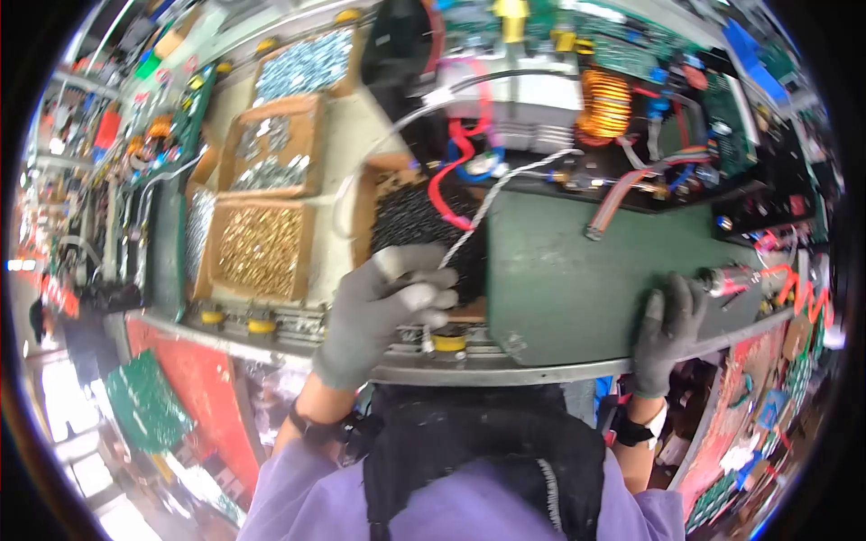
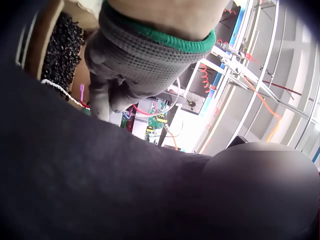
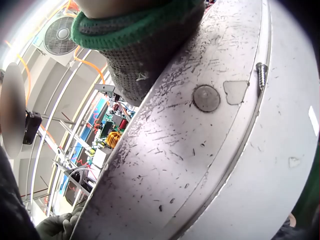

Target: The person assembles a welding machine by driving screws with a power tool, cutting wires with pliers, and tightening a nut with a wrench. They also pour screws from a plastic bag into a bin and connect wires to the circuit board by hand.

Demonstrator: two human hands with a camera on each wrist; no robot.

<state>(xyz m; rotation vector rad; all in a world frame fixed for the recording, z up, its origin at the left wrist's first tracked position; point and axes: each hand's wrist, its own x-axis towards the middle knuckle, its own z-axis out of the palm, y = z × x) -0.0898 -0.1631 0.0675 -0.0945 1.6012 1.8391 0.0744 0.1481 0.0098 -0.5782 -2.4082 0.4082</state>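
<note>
My gloved left hand (image 1: 383, 307) is at the front of the tray of black screws (image 1: 410, 216), its curled fingers pinching the lower end of a white twisted wire (image 1: 492, 194) that runs up to the circuit assembly (image 1: 532, 99). The left wrist view shows the glove (image 2: 135, 65) with fingers pointing down, the twisted wire (image 2: 62, 90) beside them and a pink terminal (image 2: 81, 92) close by. My right hand (image 1: 667, 329) rests on the green mat (image 1: 559, 279) near the front edge, fingers loosely extended, left of a screwdriver (image 1: 726, 280). Its fingers are hidden in the right wrist view.
Left of the black screws stand trays of brass-coloured parts (image 1: 262, 248), silver parts (image 1: 271, 171) and bluish parts (image 1: 307, 68). A red wire (image 1: 437, 194) hangs over the black screws, and a ribbon cable (image 1: 613, 203) over the mat. The metal table edge (image 1: 559, 371) runs along the front.
</note>
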